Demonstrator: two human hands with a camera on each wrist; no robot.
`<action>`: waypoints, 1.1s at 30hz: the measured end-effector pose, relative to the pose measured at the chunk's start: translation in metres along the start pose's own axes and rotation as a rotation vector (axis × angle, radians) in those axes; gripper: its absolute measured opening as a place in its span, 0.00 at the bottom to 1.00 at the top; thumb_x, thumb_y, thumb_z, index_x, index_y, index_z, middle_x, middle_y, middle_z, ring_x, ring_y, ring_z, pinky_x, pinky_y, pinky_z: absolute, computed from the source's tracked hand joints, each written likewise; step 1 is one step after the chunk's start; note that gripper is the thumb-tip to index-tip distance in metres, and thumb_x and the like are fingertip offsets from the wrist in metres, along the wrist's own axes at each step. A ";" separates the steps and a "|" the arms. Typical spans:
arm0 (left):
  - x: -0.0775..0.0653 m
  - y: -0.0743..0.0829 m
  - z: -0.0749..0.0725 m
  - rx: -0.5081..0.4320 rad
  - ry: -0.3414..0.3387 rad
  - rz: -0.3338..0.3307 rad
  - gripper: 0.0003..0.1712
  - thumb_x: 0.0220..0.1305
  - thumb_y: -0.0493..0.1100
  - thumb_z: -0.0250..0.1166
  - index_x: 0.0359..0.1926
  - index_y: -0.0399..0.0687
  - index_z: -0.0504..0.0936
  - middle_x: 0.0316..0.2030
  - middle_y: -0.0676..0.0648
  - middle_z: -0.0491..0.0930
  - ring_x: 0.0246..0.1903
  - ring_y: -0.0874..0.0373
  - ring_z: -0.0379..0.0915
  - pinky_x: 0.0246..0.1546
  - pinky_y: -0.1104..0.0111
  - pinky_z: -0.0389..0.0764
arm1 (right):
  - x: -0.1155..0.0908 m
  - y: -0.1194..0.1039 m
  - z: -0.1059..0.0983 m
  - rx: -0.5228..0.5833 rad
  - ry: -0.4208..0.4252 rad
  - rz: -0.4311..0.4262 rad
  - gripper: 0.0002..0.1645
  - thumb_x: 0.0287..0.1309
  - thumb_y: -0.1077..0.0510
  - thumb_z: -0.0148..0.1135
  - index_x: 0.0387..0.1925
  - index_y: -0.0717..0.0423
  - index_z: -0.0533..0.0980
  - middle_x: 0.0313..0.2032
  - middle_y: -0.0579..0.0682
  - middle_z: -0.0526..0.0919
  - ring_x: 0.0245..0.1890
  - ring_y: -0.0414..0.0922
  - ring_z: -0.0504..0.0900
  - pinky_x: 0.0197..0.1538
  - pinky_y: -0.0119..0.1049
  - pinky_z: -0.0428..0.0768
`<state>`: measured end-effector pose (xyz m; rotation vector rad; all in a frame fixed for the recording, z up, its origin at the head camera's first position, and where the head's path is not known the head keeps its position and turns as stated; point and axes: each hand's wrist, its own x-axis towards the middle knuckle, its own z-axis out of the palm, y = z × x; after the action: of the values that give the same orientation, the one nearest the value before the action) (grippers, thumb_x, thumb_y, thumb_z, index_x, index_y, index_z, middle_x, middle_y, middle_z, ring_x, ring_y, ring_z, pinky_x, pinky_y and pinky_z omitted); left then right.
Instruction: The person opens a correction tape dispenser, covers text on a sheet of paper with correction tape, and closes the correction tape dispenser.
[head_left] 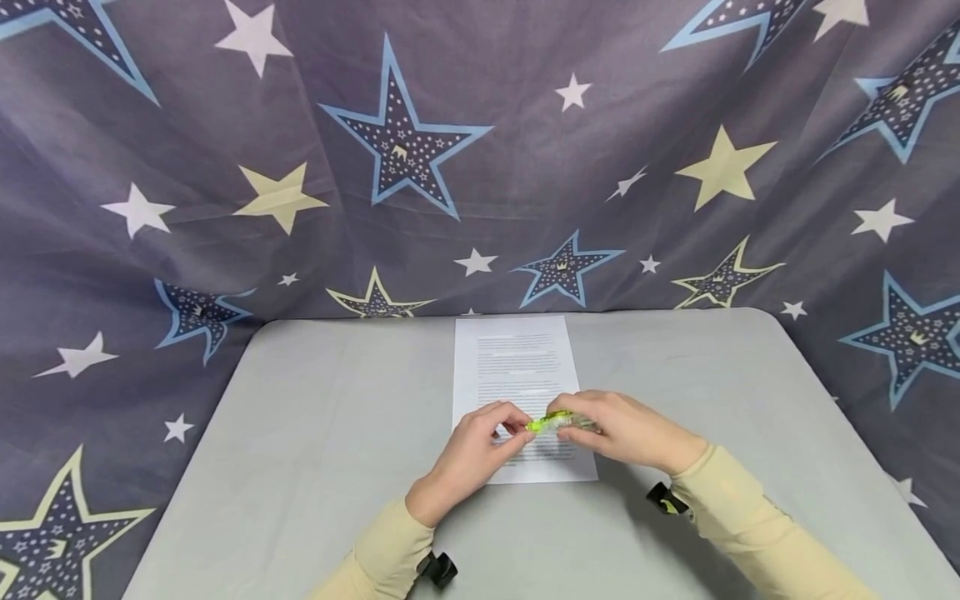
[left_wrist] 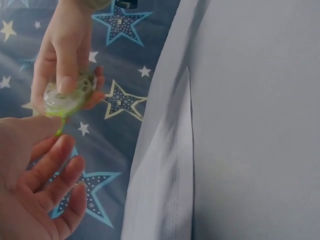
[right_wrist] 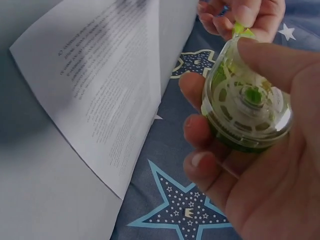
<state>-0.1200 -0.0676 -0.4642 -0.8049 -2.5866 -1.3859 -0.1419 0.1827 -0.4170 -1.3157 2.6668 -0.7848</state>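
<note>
A clear and green correction tape dispenser (right_wrist: 247,107) is held over the sheet of paper (head_left: 517,358). My right hand (head_left: 626,427) grips its rounded body, thumb on one side and fingers curled round the other. With thumb and forefinger my left hand (head_left: 476,446) pinches the bright green piece (right_wrist: 241,29) at the dispenser's narrow tip. In the left wrist view the other left fingers are loosely bent beside the tip. Printed lines fill the page, with a few pale gaps among them. Both hands overlap the lower part of the sheet in the head view.
The paper lies on a grey table (head_left: 337,417), reaching close to its far edge. Behind and at the sides hangs a dark curtain (head_left: 525,167) with stars. Black straps (head_left: 437,570) show at both wrists, by the pale yellow sleeves (head_left: 393,546).
</note>
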 end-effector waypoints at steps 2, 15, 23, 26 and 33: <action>-0.001 -0.001 0.001 -0.038 0.003 -0.006 0.05 0.65 0.38 0.73 0.41 0.50 0.87 0.35 0.55 0.86 0.37 0.64 0.81 0.36 0.67 0.81 | 0.000 0.001 -0.001 0.043 -0.003 0.000 0.12 0.73 0.55 0.63 0.55 0.45 0.79 0.49 0.39 0.87 0.46 0.36 0.85 0.50 0.41 0.85; -0.008 -0.001 0.015 -0.192 -0.113 -0.087 0.03 0.69 0.40 0.70 0.39 0.45 0.85 0.35 0.52 0.86 0.37 0.66 0.80 0.36 0.72 0.81 | -0.005 0.008 0.002 0.159 -0.004 -0.070 0.13 0.73 0.57 0.63 0.57 0.46 0.79 0.50 0.40 0.84 0.50 0.37 0.82 0.53 0.39 0.83; -0.007 0.001 0.015 -0.166 -0.154 -0.091 0.02 0.70 0.39 0.69 0.41 0.46 0.85 0.35 0.52 0.86 0.37 0.66 0.80 0.36 0.73 0.81 | -0.004 0.006 0.006 0.204 -0.027 -0.073 0.12 0.74 0.56 0.62 0.56 0.46 0.79 0.49 0.40 0.84 0.48 0.36 0.82 0.52 0.38 0.84; -0.006 0.001 0.014 -0.158 -0.168 -0.086 0.02 0.69 0.39 0.69 0.40 0.45 0.85 0.35 0.51 0.86 0.36 0.66 0.80 0.37 0.73 0.82 | -0.003 0.006 0.007 0.199 -0.031 -0.074 0.12 0.74 0.56 0.62 0.56 0.46 0.79 0.48 0.40 0.84 0.47 0.36 0.82 0.51 0.38 0.84; -0.005 -0.009 0.005 -0.106 -0.208 -0.087 0.04 0.71 0.38 0.68 0.41 0.44 0.88 0.35 0.53 0.87 0.35 0.69 0.79 0.39 0.73 0.81 | 0.000 0.006 0.001 0.175 -0.053 -0.049 0.14 0.71 0.60 0.65 0.55 0.50 0.80 0.48 0.43 0.86 0.46 0.39 0.84 0.51 0.40 0.85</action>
<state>-0.1192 -0.0692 -0.4754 -0.9064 -2.7520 -1.5522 -0.1458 0.1851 -0.4202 -1.3419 2.4697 -0.9510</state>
